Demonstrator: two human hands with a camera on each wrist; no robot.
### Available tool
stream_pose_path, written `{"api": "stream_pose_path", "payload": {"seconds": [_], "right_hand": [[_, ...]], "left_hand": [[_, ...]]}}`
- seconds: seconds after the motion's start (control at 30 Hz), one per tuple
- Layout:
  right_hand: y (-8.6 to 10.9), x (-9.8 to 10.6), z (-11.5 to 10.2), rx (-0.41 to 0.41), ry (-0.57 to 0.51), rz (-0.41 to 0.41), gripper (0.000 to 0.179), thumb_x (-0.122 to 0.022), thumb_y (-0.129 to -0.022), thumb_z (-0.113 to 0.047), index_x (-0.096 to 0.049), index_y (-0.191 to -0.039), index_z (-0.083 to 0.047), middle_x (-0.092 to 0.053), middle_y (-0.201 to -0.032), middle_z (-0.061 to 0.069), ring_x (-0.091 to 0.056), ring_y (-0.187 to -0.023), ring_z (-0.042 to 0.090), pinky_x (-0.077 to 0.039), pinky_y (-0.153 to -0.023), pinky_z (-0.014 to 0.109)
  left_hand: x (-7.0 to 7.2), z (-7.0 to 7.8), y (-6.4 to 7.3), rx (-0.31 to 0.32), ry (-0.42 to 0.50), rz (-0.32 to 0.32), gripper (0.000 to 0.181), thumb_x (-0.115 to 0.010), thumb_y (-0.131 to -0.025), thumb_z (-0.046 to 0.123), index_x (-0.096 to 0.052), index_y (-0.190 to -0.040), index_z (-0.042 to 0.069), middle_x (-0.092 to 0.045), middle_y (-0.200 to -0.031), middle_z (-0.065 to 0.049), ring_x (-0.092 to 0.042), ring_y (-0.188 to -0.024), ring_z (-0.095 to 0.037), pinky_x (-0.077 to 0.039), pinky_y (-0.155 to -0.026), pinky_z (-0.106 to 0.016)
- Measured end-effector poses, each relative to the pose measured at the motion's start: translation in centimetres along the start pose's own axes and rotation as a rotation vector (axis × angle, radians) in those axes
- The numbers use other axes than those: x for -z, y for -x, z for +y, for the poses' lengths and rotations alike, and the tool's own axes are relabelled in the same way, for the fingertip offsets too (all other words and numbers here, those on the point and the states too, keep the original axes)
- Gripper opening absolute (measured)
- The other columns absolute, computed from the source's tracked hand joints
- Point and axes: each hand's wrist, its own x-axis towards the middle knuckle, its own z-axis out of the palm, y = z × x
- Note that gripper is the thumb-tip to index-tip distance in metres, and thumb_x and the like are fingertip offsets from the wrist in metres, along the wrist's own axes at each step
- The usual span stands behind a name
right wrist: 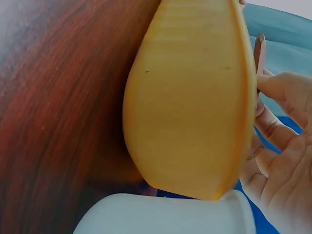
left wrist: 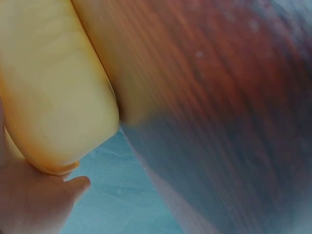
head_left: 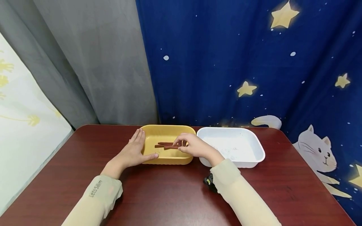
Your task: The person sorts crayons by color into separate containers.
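A yellow plastic tub sits near the far edge of the table, with several reddish-brown sticks in it. My left hand rests on the tub's left end, fingers fairly straight and thumb along the front rim. That hand also touches the tub's rim in the left wrist view. Over the tub's right side, my right hand pinches a reddish-brown stick between thumb and fingers. Head-on, its stick overlaps the others, so how many it holds is unclear.
A white plastic tub stands just right of the yellow one, with small dark specks on its floor. The dark red wooden table extends toward me. Grey and blue curtains hang behind the table.
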Motion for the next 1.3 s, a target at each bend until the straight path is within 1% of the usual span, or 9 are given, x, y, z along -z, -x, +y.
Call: {"api": "stream_pose_path", "payload": {"seconds": [0.13,0.33,0.4,0.63,0.83,0.97,1.1,1.3], "right_hand": [[-0.9,-0.3,0.2,-0.016,0.032,-0.020,0.017,-0.066,-0.088,-0.001,-0.074,-0.103,-0.007,-0.067,-0.096,0.006,-0.058,-0.085,0.012,-0.049,-0.074,0.020],[-2.3,-0.8,0.6,-0.018,0.088,-0.039,0.017,-0.066,-0.088,-0.001,-0.075,-0.102,-0.007,-0.067,-0.094,0.006,-0.059,-0.082,0.013,-0.047,-0.072,0.020],[-2.8,-1.1,0.9,-0.020,0.096,-0.047,0.018,-0.066,-0.087,0.000,-0.075,-0.101,-0.006,-0.067,-0.093,0.006,-0.059,-0.082,0.013,-0.048,-0.073,0.021],[-4.1,-2.1,1.2,-0.068,0.126,-0.083,0.016,-0.068,-0.086,0.001,-0.077,-0.097,-0.007,-0.068,-0.091,0.005,-0.057,-0.086,0.015,-0.047,-0.080,0.025],[-4.5,-2.8,1.6,-0.098,0.153,-0.106,0.016,-0.068,-0.086,0.001,-0.078,-0.094,-0.009,-0.070,-0.092,0.003,-0.059,-0.090,0.015,-0.048,-0.087,0.029],[-4.5,-3.1,1.8,-0.125,0.157,-0.105,0.018,-0.066,-0.087,0.003,-0.078,-0.094,-0.008,-0.071,-0.094,0.004,-0.060,-0.092,0.016,-0.049,-0.089,0.031],[-4.5,-3.2,1.9,-0.145,0.182,-0.100,0.018,-0.067,-0.087,0.004,-0.078,-0.094,-0.008,-0.071,-0.095,0.005,-0.058,-0.090,0.017,-0.048,-0.088,0.032],[-4.4,-3.2,1.6,-0.157,0.226,-0.126,0.019,-0.067,-0.088,0.002,-0.079,-0.097,-0.010,-0.068,-0.092,0.003,-0.057,-0.087,0.016,-0.048,-0.086,0.032]], "left_hand": [[-0.1,-0.1,-0.1,0.002,0.001,-0.003,0.125,-0.061,-0.081,0.075,-0.008,-0.155,-0.010,-0.003,-0.166,-0.025,-0.001,-0.154,-0.040,-0.016,-0.121,-0.060],[-0.1,-0.1,0.0,-0.004,0.000,0.010,0.125,-0.061,-0.081,0.076,-0.010,-0.155,-0.011,-0.005,-0.165,-0.026,-0.002,-0.154,-0.041,-0.017,-0.121,-0.060],[-0.1,-0.1,0.0,0.001,0.002,0.012,0.125,-0.061,-0.081,0.076,-0.010,-0.155,-0.011,-0.005,-0.165,-0.026,-0.002,-0.154,-0.041,-0.018,-0.121,-0.060],[0.0,0.1,0.2,-0.002,-0.001,0.013,0.124,-0.061,-0.081,0.075,-0.010,-0.154,-0.012,-0.005,-0.165,-0.027,-0.003,-0.154,-0.042,-0.018,-0.120,-0.061],[0.1,0.2,0.1,-0.001,0.006,0.008,0.124,-0.061,-0.081,0.075,-0.010,-0.154,-0.012,-0.005,-0.165,-0.027,-0.002,-0.154,-0.042,-0.017,-0.121,-0.061],[0.1,0.1,0.1,0.004,0.004,0.005,0.124,-0.062,-0.082,0.073,-0.009,-0.154,-0.011,-0.005,-0.165,-0.026,-0.001,-0.154,-0.041,-0.017,-0.121,-0.059],[0.0,0.2,0.1,0.000,0.008,0.003,0.124,-0.062,-0.081,0.074,-0.009,-0.154,-0.011,-0.005,-0.165,-0.026,-0.001,-0.154,-0.041,-0.016,-0.121,-0.060],[0.0,0.2,0.1,0.004,0.005,-0.005,0.124,-0.061,-0.081,0.075,-0.009,-0.155,-0.010,-0.004,-0.165,-0.025,0.001,-0.155,-0.040,-0.016,-0.121,-0.060]]}}
